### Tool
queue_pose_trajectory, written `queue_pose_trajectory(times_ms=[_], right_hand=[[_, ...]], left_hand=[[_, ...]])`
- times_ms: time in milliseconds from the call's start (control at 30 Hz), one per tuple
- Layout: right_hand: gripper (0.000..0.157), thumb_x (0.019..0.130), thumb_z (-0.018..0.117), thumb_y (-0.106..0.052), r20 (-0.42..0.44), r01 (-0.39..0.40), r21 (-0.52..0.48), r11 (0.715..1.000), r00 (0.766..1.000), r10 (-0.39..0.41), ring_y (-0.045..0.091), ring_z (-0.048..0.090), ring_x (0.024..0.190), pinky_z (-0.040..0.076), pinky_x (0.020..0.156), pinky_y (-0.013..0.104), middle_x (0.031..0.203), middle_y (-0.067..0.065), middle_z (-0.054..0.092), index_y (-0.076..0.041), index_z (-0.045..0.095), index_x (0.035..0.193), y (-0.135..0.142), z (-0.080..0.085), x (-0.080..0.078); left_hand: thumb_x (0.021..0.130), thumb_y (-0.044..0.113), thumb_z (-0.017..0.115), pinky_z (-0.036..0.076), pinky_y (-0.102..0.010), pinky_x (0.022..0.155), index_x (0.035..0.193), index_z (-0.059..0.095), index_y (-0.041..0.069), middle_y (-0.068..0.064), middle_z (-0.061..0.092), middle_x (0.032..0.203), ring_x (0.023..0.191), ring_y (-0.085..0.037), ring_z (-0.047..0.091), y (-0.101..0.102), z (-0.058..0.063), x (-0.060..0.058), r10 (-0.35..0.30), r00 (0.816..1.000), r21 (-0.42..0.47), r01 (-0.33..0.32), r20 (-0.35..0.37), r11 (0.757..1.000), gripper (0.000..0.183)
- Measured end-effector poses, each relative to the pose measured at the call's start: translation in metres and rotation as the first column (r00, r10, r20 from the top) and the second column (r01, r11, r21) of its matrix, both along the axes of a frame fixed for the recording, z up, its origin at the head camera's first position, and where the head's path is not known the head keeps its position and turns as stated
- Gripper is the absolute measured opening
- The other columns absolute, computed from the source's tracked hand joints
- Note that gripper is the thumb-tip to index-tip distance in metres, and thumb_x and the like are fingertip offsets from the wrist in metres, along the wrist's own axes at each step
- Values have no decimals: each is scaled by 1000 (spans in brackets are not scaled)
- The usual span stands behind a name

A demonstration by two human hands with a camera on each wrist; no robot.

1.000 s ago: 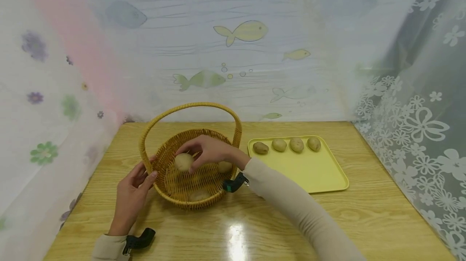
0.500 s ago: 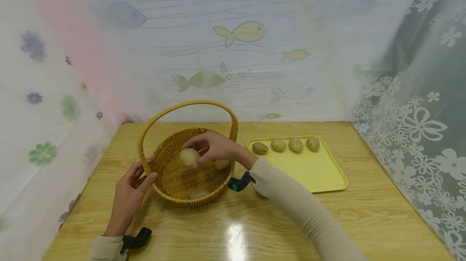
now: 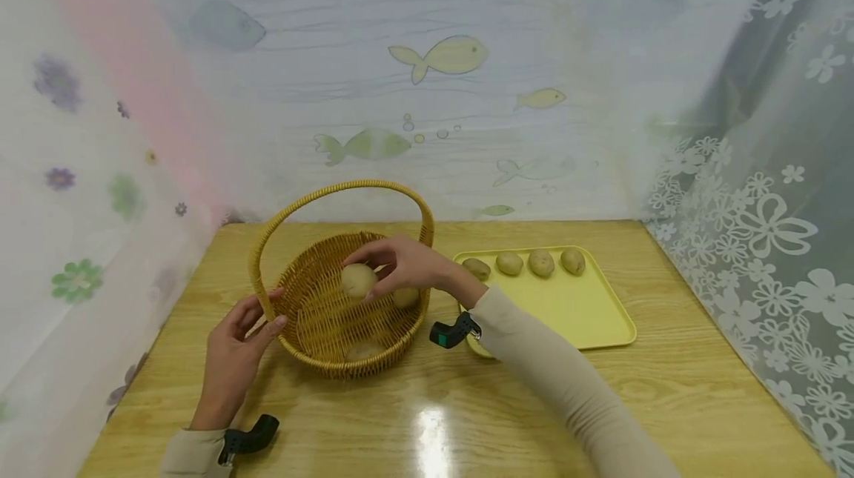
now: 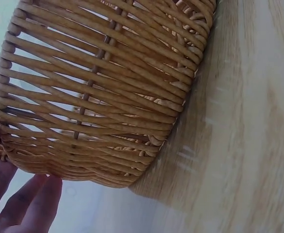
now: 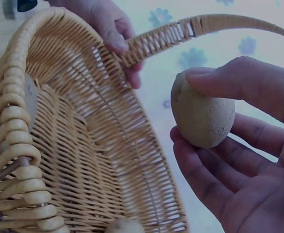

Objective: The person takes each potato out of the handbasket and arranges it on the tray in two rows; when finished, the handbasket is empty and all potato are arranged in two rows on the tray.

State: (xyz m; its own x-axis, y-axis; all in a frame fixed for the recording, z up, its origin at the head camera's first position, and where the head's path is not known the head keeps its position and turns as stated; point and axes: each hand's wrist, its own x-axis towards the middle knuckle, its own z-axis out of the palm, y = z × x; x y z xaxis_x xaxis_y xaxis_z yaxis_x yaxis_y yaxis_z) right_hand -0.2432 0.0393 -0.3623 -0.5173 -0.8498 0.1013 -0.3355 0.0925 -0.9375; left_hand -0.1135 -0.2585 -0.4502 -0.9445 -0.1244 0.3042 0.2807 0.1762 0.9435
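My right hand [image 3: 407, 268] pinches a pale potato [image 3: 358, 282] between thumb and fingers, over the inside of a wicker basket [image 3: 313, 326]. In the right wrist view the potato [image 5: 202, 111] shows at the fingertips, above the basket's rim. On the basket's left side, where the tall arched handle [image 3: 343, 187] meets the rim, my left hand [image 3: 233, 356] holds on with thumb inside and fingers outside. Two more potatoes lie in the basket: one potato [image 3: 405, 299] at the right wall, partly behind my right hand, and another potato [image 3: 363, 351] near the front.
A yellow tray [image 3: 567, 319] stands right of the basket, with several potatoes [image 3: 541, 263] in a row along its far side. My right forearm crosses its near-left corner. Patterned curtains [image 3: 440, 130] rise behind the wooden table [image 3: 347, 426] and at both sides.
My right hand has moved right and slightly away from me with the potato, staying over the basket. The basket has shifted a little to the left, my left hand still on its rim.
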Motion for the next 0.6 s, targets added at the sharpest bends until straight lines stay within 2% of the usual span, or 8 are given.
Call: queue_pose_trajectory(times_ms=[133,300,500,600], right_hand=[[58,87,83,2,-31,-1,0,1000,1000,1,19,65,117,54,102,46,134,8,65,3,61,141,6,3,0],[59,87,84,1,-48,15,-7,1000,999,-15,20,64,118,54,102,49,135,7,64,3,61,141,13,4,1],[59,86,82,4,-31,25,-30,999,999,-26,23,64,115,53,100,54,138,10,62,4,61,141,21,5,4],[59,86,83,3,-27,28,-36,999,999,-29,22,64,114,53,99,55,139,10,62,5,61,140,22,5,5]], left_hand=[[98,1,73,55,-22,95,142,60,-1,-15,63,141,131,-11,56,0,1,0,11,1000,21,-12,10,1000,46],[97,4,75,55,-22,96,140,62,0,-15,63,140,127,-20,60,-1,1,1,16,1000,35,-16,20,999,45],[101,7,71,50,-19,99,148,58,6,-12,59,146,131,-19,56,-1,-1,0,0,1000,-12,0,-1,1000,48],[102,10,70,51,-19,98,143,63,6,-10,61,144,130,-18,57,-3,-3,0,11,1000,-54,-12,-15,998,42]])
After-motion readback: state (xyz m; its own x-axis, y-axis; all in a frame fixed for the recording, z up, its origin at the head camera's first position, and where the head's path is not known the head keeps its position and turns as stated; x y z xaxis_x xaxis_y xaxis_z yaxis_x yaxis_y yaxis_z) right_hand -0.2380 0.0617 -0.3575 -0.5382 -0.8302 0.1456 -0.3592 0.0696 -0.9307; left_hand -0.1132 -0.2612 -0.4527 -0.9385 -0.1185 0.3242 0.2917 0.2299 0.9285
